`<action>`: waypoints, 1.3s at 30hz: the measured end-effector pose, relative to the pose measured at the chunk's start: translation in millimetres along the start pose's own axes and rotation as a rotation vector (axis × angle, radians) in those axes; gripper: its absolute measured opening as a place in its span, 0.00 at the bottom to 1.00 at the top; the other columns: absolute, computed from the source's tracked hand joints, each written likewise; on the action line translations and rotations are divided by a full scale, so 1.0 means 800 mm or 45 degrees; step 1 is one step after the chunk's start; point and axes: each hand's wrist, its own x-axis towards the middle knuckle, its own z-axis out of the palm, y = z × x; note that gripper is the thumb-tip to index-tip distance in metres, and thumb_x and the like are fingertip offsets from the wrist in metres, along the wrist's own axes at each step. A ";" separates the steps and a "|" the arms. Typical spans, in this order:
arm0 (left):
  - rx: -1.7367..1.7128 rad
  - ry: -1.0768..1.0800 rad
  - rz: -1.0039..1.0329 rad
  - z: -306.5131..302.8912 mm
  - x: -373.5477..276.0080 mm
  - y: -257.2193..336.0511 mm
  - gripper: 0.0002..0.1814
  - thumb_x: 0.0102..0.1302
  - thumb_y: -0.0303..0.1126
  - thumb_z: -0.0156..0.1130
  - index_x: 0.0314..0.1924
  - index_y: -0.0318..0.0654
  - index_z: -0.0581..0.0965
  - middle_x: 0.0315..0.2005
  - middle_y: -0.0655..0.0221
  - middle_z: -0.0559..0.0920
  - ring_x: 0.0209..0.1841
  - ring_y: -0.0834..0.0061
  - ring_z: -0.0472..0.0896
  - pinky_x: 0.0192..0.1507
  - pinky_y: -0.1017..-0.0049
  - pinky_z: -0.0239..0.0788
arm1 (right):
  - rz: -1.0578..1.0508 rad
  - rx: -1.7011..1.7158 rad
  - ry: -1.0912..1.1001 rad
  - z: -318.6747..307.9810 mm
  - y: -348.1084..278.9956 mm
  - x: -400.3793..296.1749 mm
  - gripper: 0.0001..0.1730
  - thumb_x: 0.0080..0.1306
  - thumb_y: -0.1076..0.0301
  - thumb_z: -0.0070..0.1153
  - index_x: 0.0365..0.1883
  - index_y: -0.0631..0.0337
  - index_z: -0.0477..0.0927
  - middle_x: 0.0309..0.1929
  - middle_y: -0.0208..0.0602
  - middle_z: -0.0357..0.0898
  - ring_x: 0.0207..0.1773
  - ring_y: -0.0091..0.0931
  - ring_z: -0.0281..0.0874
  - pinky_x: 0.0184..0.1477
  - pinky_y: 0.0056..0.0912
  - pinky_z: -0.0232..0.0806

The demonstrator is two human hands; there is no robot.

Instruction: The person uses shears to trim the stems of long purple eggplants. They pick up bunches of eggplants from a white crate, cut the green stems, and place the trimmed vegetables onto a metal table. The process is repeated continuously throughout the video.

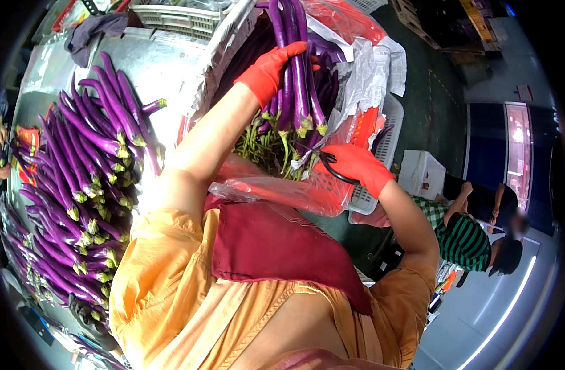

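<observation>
My left hand [269, 69], in an orange-red rubber glove, grips several long purple eggplants [301, 99], their green stem ends toward me. Below and to the right, my right hand [356, 164] wears a matching glove and holds black-handled scissors [329, 163]. The dark blades sit close to the stem ends; whether they touch a stem I cannot tell. Both hands are over a red crate [366, 127] lined with clear plastic and printed paper [372, 69]. Cut green stems [259, 148] lie inside it near my body, beneath the held bunch, with more eggplants farther in.
A large pile of eggplants [74, 185] covers much of the metal table [169, 55] on my left. Beyond it stand a pale plastic crate [176, 17] and a dark cloth [95, 34]. A white basket [393, 115] adjoins the red crate. Other people [465, 240] are at the right.
</observation>
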 end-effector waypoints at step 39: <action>2.045 -0.316 2.022 0.133 -0.097 -0.013 0.39 0.43 0.29 0.68 0.62 0.42 0.72 0.54 0.56 0.76 0.53 0.54 0.78 0.52 0.62 0.72 | 0.118 1.290 0.349 0.130 0.002 0.055 0.19 0.67 0.50 0.56 0.39 0.57 0.78 0.26 0.23 0.69 0.25 0.15 0.63 0.25 0.23 0.57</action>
